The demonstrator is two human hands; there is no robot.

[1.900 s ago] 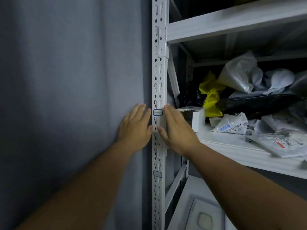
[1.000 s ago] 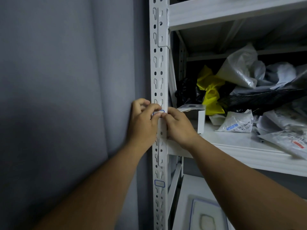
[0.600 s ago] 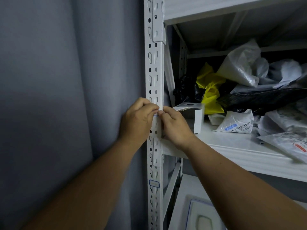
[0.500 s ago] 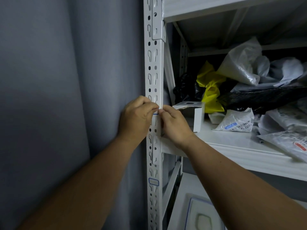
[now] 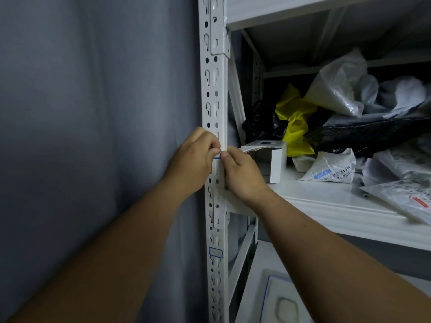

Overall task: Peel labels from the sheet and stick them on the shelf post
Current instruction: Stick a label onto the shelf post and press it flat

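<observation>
The white slotted shelf post runs up the middle of the view. A small blue-bordered label sits on it at shelf height, mostly covered by fingertips. My left hand comes from the left with curled fingers and pinches the label's left end. My right hand comes from the right, thumb tip and curled fingers at the label's right end. A second blue-bordered label is stuck lower on the post. The label sheet lies on the lower shelf, partly hidden by my right forearm.
A grey wall stands left of the post. The white shelf holds an open white box, yellow, black and clear plastic bags and barcode-labelled packets. Another shelf board crosses above.
Both hands went from flat beside the stuck label to curled, with their fingertips on it. The view shifted slightly; the hands have stayed at the label over the last half second.
</observation>
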